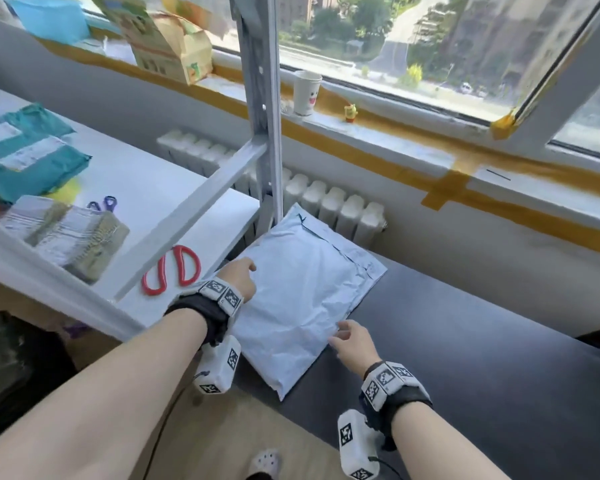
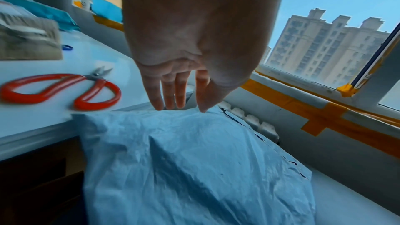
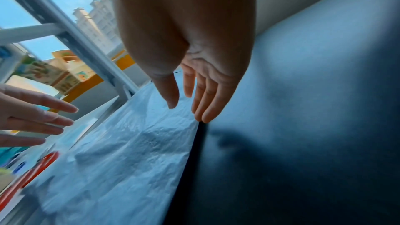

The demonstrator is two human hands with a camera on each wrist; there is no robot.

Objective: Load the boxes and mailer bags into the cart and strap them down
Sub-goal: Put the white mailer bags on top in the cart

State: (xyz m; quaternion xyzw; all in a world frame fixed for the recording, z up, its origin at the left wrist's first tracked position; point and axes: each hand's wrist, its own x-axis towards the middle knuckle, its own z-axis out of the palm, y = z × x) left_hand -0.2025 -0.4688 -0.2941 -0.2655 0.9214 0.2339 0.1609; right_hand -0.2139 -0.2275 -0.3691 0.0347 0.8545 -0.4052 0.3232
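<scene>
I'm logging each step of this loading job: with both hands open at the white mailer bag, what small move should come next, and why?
Probably close both hands on the white mailer bag to lift it. The left hand is open at its left edge, by the shelf; the right hand is open at its right edge. Neither grips yet, and the bag lies flat on the dark surface.

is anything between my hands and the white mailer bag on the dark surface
Nothing visible. The left hand sits at the mailer bag's left edge and the right hand at its near right edge, fingers straight. The red scissors lie off to the left on the white shelf.
</scene>
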